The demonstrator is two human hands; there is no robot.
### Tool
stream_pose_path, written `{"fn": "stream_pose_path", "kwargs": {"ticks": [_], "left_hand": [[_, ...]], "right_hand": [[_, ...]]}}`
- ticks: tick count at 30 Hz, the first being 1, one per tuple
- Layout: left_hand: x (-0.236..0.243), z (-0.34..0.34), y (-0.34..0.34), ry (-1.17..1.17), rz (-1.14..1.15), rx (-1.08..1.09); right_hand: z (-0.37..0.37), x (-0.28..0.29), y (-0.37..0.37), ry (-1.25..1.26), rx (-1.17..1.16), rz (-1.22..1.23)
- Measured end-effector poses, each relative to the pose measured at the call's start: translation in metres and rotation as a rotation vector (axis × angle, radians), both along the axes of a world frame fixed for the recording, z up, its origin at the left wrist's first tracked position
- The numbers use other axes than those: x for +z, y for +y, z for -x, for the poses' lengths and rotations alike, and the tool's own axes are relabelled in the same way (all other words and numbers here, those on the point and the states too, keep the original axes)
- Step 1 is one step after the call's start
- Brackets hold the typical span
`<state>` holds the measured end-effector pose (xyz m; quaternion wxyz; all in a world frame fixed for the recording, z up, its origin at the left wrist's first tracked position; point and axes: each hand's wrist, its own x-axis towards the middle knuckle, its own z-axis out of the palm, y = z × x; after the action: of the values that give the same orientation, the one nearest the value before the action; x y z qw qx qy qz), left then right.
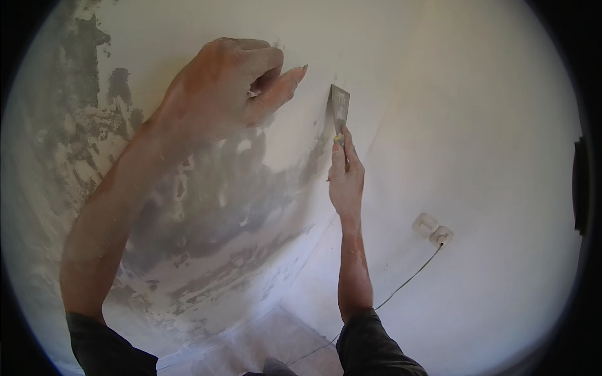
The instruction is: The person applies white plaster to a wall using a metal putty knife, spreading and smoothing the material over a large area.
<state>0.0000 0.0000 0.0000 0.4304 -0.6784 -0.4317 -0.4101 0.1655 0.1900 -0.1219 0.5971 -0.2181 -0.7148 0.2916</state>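
Observation:
Raised at upper centre-left, my left hand (235, 81) is dusty, with curled fingers; a small whitish bit shows inside the curl, too hidden to identify. My right hand (345, 178) grips a putty knife (340, 103) with a wide metal blade pointing up, beside the wall's inner corner, right of my left hand. The blade is at or very near the plastered wall (232, 182), which is patchy white and grey below and left of that corner; whether it touches is hard to tell.
A smoother pale wall (470, 125) meets the patchy one at the corner. It carries a double socket (425, 224) with a plug (442, 240) and a cord (404, 283) running down behind my right forearm. A dusty floor (251, 341) shows at the bottom.

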Motion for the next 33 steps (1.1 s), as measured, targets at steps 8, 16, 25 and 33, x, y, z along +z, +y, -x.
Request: {"fn": "stream_pose_path", "kwargs": {"ticks": [8,16,25,33], "left_hand": [[-0.014,-0.001,0.001,-0.063,0.025,-0.002],[-0.009,-0.007,-0.012,-0.090,0.021,0.036],[-0.014,-0.008,-0.013,0.000,-0.046,0.034],[-0.016,-0.005,-0.008,-0.004,-0.020,0.051]], "right_hand": [[-0.031,-0.096,-0.040,-0.274,-0.020,0.074],[-0.008,-0.036,-0.018,-0.096,-0.081,-0.166],[-0.023,-0.017,-0.040,-0.204,-0.085,-0.027],[-0.036,-0.138,-0.037,-0.192,-0.018,0.144]]}}
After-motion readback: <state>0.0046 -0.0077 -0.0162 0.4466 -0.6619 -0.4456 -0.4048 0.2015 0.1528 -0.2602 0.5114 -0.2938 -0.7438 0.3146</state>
